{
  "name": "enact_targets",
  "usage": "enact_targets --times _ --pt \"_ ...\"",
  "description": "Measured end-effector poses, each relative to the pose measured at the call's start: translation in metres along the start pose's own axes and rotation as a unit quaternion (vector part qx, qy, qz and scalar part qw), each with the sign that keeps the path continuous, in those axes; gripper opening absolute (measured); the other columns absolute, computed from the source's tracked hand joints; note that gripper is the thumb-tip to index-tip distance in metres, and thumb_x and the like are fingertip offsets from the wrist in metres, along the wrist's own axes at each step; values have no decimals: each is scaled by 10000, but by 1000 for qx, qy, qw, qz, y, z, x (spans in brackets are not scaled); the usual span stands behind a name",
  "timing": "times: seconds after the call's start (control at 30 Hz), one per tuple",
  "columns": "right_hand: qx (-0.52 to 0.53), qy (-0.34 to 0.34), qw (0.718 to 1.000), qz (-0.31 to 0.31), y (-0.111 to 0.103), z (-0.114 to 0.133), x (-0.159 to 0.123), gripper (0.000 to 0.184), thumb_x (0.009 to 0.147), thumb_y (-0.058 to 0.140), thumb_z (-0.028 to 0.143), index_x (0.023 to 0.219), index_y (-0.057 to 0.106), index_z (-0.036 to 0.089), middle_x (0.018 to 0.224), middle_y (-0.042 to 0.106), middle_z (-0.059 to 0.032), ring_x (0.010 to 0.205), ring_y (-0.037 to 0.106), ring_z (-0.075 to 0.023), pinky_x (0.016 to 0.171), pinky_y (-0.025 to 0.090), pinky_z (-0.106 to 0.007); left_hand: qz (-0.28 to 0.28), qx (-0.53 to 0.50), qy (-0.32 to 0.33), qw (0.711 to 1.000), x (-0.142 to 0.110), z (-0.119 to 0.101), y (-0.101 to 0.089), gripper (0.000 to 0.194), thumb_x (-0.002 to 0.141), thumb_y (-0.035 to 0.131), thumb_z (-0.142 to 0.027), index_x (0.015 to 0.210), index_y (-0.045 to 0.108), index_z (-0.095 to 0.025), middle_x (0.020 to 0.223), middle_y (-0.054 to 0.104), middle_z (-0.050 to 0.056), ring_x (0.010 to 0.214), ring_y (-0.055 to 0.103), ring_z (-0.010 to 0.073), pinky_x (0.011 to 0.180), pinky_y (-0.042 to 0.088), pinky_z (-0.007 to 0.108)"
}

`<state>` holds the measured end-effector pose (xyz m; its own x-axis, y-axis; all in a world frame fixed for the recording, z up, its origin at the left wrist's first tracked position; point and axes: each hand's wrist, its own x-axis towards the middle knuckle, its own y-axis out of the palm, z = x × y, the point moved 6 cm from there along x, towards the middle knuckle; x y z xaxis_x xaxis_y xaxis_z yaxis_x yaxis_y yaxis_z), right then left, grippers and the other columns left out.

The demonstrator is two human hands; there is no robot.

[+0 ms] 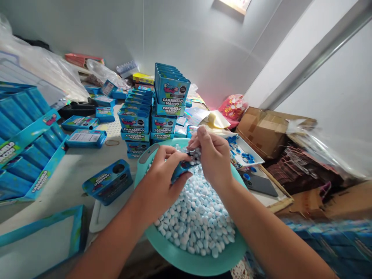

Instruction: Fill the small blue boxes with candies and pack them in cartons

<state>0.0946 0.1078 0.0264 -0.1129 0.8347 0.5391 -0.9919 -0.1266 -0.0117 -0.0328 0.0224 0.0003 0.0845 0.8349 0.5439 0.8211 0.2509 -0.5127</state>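
My left hand (162, 176) is wrapped round a small blue candy box (180, 170) and holds it tilted over a turquoise basin (171, 259). Light blue and white candies (200, 213) fill much of the basin. Beside the box's opening, my right hand (215, 157) is closed with bent fingers. Several candies show between the right fingertips and the box; part of that grip is hidden. Another blue box (109, 181) with a round dark hole in its top stands left of the basin, near my left forearm.
Stacked display trays of blue boxes (135, 120) stand behind the basin, with a taller stack (173, 87) beside them. More filled trays (43, 170) are at the left. At right are a white tray (257, 157) of blue caps, a dark phone-like slab (260, 185) and cardboard boxes (260, 128).
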Motion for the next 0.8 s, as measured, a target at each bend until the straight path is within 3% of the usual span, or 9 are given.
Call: enact_targets --times 0.13,0.27,0.4,0.57,0.63,0.73,0.8 --pt "50 55 997 22 2 -10 2 491 952 648 601 640 673 223 646 630 10 588 594 -117 565 471 -264 4 -8 1 1000 1 -1 1 260 946 664 -182 1187 620 -269 1185 505 45 1160 588 198 1016 525 352" --pt "67 71 995 17 -2 -7 -2 465 961 642 583 677 689 217 690 670 -3 635 639 -124 613 508 -264 -14 -18 -10 1000 0 1 -1 247 953 659 -196 1188 642 -270 1195 521 48 1172 598 205 1029 526 369" --pt "104 86 989 56 2 -2 -6 386 965 636 565 802 718 225 777 705 -12 714 675 -148 675 546 -286 -24 -13 -25 999 -1 3 -3 283 979 619 -205 1247 653 -286 1225 506 58 1178 602 212 1051 528 397" --pt "-11 44 992 114 4 7 -10 357 1031 549 496 897 741 227 930 735 -42 896 688 -183 842 551 -332 -20 -16 -2 1000 -1 -1 -2 270 985 606 -188 1242 644 -262 1249 515 83 1197 591 223 1091 508 429" --pt "-81 39 982 168 5 6 -12 234 1025 586 423 1071 738 251 1022 746 -40 976 682 -192 873 543 -335 -35 -36 7 999 -1 1 -3 335 962 646 -183 1283 583 -257 1251 553 83 1210 591 226 1076 517 410" --pt "-127 46 960 246 3 2 -15 360 1019 596 364 1377 600 318 1138 741 -36 1022 682 -203 837 554 -345 -75 -64 -9 995 -5 7 -6 436 902 739 -199 1263 500 -260 1253 601 72 1208 604 230 1035 536 380" --pt "-158 12 952 262 0 5 -12 308 1004 619 347 1309 648 320 1167 734 -42 1072 681 -222 895 551 -380 -95 -69 -19 993 -7 11 -7 452 873 773 -205 1217 484 -263 1228 615 63 1169 623 227 1003 547 372"
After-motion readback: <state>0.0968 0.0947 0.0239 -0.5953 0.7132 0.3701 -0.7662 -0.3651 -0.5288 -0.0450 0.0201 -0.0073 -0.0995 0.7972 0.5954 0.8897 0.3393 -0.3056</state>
